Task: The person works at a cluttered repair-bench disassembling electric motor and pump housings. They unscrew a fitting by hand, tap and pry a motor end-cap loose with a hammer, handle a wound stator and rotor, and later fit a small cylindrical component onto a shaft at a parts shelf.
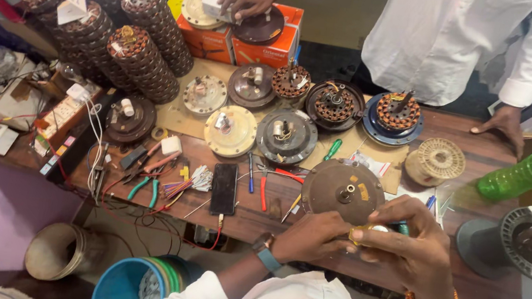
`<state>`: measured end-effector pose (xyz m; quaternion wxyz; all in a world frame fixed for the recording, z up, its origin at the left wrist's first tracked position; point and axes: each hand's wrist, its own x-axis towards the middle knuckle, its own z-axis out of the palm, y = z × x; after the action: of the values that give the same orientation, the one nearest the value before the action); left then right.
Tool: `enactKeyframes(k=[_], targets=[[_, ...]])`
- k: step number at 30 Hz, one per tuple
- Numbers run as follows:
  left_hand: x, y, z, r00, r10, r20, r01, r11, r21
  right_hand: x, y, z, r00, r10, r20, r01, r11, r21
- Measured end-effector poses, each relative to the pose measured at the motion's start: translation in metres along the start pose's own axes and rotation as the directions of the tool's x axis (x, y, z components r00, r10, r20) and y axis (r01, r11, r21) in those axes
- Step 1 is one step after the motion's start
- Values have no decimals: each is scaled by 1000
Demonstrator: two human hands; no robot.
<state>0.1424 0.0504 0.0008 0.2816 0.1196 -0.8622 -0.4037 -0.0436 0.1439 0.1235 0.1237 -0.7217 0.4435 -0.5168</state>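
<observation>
Where hands (363, 241) meet, brown motor cover (343, 190) behind

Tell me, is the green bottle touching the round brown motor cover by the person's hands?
Apart. The head view shows the green bottle lying far right, with bare table between it and the brown motor cover.

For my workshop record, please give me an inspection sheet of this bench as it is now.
Surface: wooden bench, crowded.
Job's things: small yellowish roll held by both hands; brown motor cover beside them.
Clutter: motor parts, stator stacks, pliers, phone, green bottle.
Hands: left hand and right hand pinch the roll.
Cables: red and white wires at the left edge.
Surroundings: another person, blue bucket.
</observation>
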Motion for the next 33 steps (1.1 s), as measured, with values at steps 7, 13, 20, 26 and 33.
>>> enactKeyframes(k=[7, 13, 20, 26, 33], targets=[[8, 1, -11, 978, -204, 50, 190, 960, 207, 12, 2, -4, 999, 39, 22, -39, 999, -19], [-1, -16, 3, 999, 30, 34, -33, 997, 76, 12, -12, -3, 999, 34, -11, -35, 992, -121], [-15, -22, 22, 995, -58, -83, 67, 992, 107, -19, -13, -12, 997, 4, 79, -6, 1000, 22], [-1, -33, 8, 995, -23, 94, -13, 934, 357, -93, 12, -34, 831, 316, -458, -220, 943, 251], [-13, -57, 15, 996, 59, 62, -78, 918, 389, -276, 103, -54, 74, 810, -581, -15, 584, 812]])
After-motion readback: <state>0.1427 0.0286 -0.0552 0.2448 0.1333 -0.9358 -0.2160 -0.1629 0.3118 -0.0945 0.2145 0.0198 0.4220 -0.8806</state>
